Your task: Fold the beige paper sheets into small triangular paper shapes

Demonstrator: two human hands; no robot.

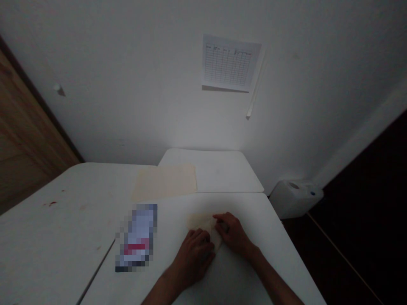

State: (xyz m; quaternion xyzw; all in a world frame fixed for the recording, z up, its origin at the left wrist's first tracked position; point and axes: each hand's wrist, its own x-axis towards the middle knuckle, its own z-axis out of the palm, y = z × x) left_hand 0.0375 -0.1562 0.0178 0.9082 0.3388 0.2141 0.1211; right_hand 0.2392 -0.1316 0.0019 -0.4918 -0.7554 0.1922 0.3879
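Note:
A small cream-coloured folded sheet [199, 221], cloth or paper, lies on the white table [241, 271] in front of me. My left hand [194, 254] rests on its near edge with fingers curled down onto it. Just to the right, my right hand [233, 234] presses on the sheet's right side with fingers bent and close together. Both hands cover part of the sheet, so its full shape is hidden.
A blurred rectangular item [137, 237] lies to the left of my hands. A larger cream sheet [165, 181] lies farther back. More white tables [47, 228] adjoin on the left and behind. A printed chart [229, 63] hangs on the wall. A white container [295, 197] stands on the floor at right.

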